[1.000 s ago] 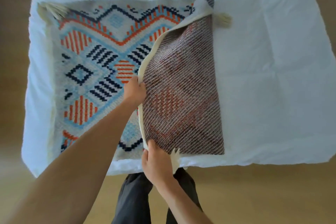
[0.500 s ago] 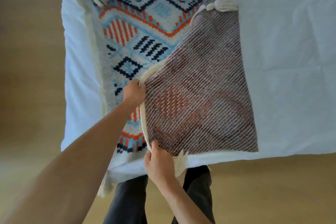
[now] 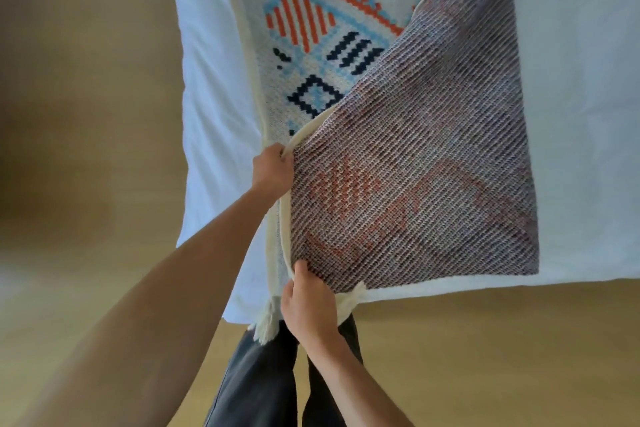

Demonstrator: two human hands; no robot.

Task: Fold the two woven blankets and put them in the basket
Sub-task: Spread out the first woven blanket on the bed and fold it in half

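Note:
One woven blanket (image 3: 311,21) lies on the white-covered table (image 3: 581,114), patterned in blue, orange and navy with a cream border and tassels. Its right half is folded over to the left, so the dull brownish underside (image 3: 415,184) faces up. My left hand (image 3: 273,170) pinches the cream edge of the folded half near the blanket's left border. My right hand (image 3: 308,302) grips the same edge at the near corner, beside a tassel (image 3: 349,302). A second blanket and the basket are out of view.
The table's near edge runs just past my right hand, with a tassel (image 3: 266,322) hanging over it. Beyond the table on the left and below is tan floor (image 3: 86,114). My dark trouser legs (image 3: 263,381) stand against the near edge.
Both hands have carried the folded half's edge further left, close to the blanket's left border. Less of the patterned face shows. The view has shifted left and closer.

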